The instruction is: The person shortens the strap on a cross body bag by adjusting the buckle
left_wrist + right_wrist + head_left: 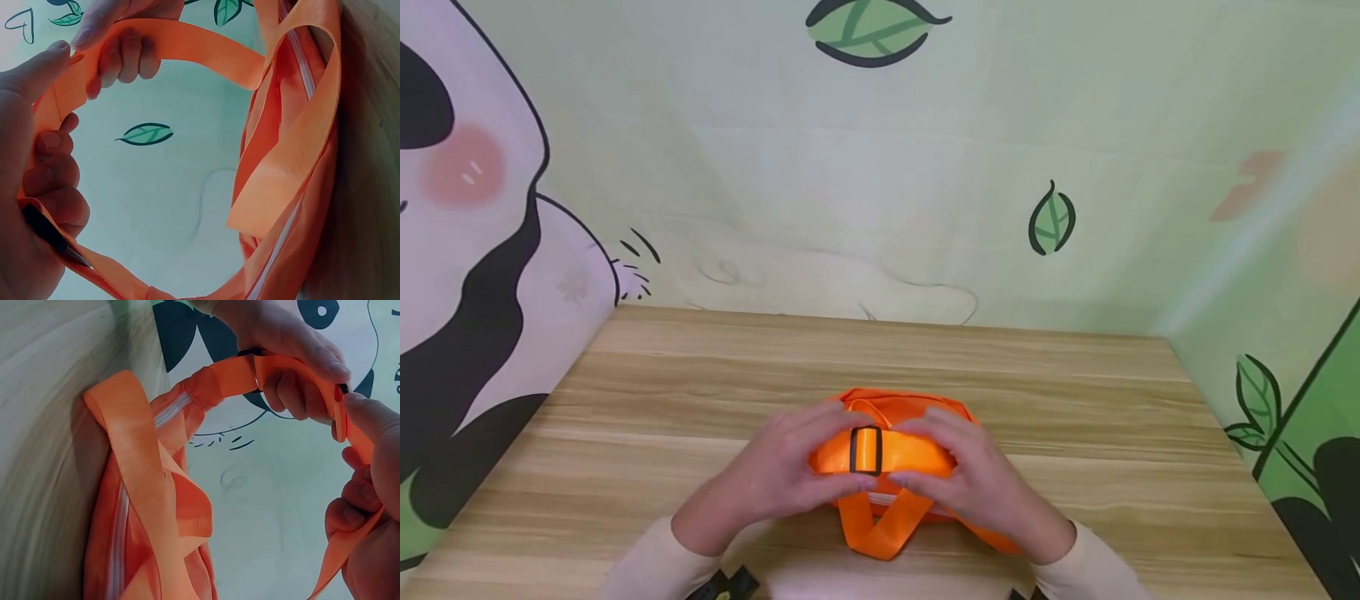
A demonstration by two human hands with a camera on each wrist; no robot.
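An orange zippered bag [906, 406] lies on the table, and both hands lift one of its webbing straps [917, 451] above it. A black slide buckle [853, 451] sits on that strap between the hands. My left hand [782, 462] grips the strap at the buckle's left, thumb below and fingers curled round it, as the left wrist view shows. Just right of the buckle, my right hand [973, 475] pinches the same strap. A loop of strap [880, 542] hangs toward the table's front. In the right wrist view, the bag's white zipper [117, 544] shows beside another strap [134, 437].
The wooden table [700, 367] reaches back to a printed wall [760, 192] with leaves and a panda. Black wrist mounts [730, 583] show at the front edge of the head view.
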